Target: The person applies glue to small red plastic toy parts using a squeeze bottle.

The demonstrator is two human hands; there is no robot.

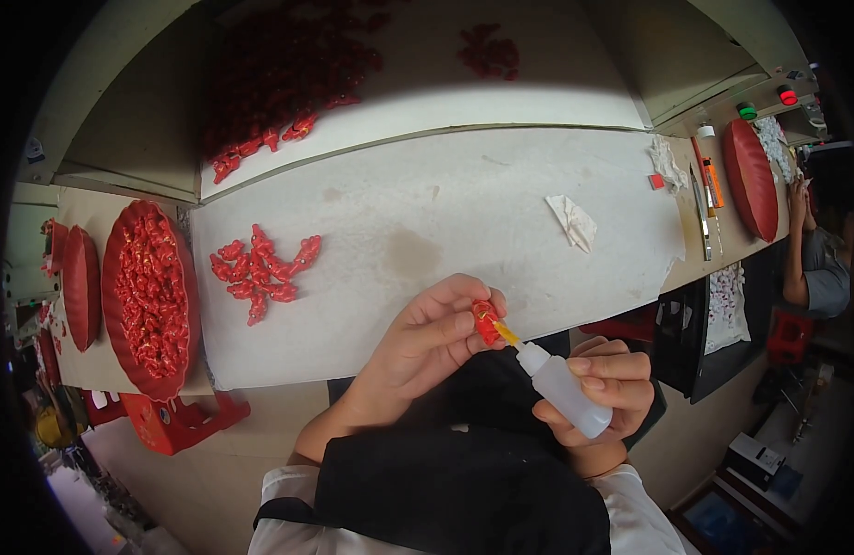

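Between the thumb and fingers of my left hand is a small red figurine with yellow on it. My right hand is closed around a white squeeze bottle, tilted so its yellowish tip meets the figurine. Both hands are just off the near edge of the white-covered table. To the left on the table lies a loose cluster of similar red figurines. What the marks on the held figurine are is too small to make out.
A red oval tray heaped with red figurines stands at the left. More figurines lie under the shaded hood behind. A crumpled tissue sits right of centre. Tweezers and another red tray are at the right, where another person sits.
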